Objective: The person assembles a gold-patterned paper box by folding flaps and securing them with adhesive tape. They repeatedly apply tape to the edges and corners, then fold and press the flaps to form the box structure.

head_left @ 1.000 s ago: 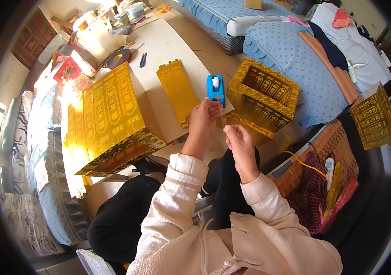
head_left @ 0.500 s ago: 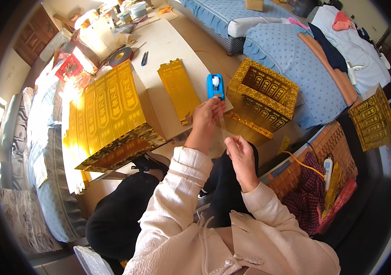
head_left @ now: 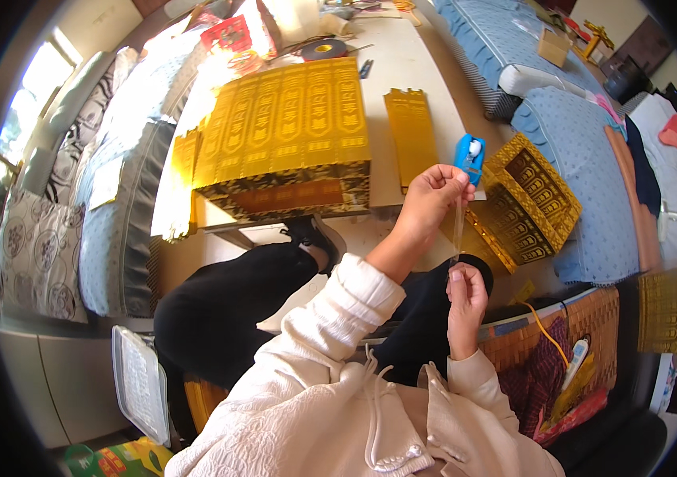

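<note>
A blue tape dispenser [head_left: 470, 151] with a white roll stands by the near right corner of the white table. My left hand [head_left: 436, 195] is closed in a pinch right at its near end, on the strip of clear tape [head_left: 458, 226]. That strip runs down toward me to my right hand [head_left: 466, 300], whose thumb and fingers are pinched on its lower end above my right knee. Left of my hands lies a flat gold cardboard piece [head_left: 411, 135]. An open gold cardboard box [head_left: 533, 199] stands to the right of the dispenser.
A large gold box [head_left: 283, 119] takes up the middle of the table [head_left: 402, 48], beside a gold stack [head_left: 183, 179]. Behind it lie a black tape roll [head_left: 324, 49] and a small cutter [head_left: 366, 68]. A woven basket [head_left: 597, 326] holding cloth stands at right.
My view has swung left, so the table and boxes sit further right in the picture. My hands are slightly further apart, the tape strip still stretched between them.
</note>
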### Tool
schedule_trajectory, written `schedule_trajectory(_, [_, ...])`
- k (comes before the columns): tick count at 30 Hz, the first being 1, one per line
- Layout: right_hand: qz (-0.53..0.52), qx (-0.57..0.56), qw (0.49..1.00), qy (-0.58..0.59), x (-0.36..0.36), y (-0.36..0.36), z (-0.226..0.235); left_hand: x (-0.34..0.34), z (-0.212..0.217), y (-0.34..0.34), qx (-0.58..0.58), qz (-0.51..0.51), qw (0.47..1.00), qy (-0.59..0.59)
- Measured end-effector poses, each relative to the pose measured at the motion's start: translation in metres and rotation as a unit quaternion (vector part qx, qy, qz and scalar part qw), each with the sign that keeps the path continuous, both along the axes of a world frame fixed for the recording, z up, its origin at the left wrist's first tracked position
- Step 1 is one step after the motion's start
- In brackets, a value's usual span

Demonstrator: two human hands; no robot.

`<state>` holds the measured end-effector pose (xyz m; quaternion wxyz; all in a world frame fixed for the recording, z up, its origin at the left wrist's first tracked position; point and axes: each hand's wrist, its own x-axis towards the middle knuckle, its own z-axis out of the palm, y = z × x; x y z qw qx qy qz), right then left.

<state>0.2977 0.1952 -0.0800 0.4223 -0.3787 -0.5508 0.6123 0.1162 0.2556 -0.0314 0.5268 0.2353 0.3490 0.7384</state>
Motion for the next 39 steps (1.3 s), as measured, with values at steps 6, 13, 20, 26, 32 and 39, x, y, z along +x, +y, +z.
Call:
schedule_trajectory(6, [0.106,0.088,0.989,0.054,-0.040,-0.042,0.000,-0.027,0.049,-0.104,0.066,0.113,0.987,0.089])
schedule_trajectory(13, [0.243,0.113,0.960,0.086,-0.114,-0.095,0.004,-0.090,0.074,-0.212,0.069,0.233,0.951,0.192])
schedule_trajectory(20, [0.257,0.158,0.949,0.091,-0.184,-0.143,0.016,-0.152,0.092,-0.278,0.046,0.288,0.913,0.285])
schedule_trajectory(26, [0.248,0.127,0.956,0.086,-0.224,-0.158,-0.003,-0.184,0.101,-0.287,0.019,0.235,0.891,0.387])
schedule_trajectory(32, [0.231,0.129,0.962,0.065,-0.251,-0.165,-0.021,-0.220,0.096,-0.292,-0.002,0.200,0.796,0.571])
schedule_trajectory(39, [0.238,0.120,0.961,0.069,-0.267,-0.169,-0.037,-0.236,0.089,-0.291,-0.030,0.271,0.732,0.624])
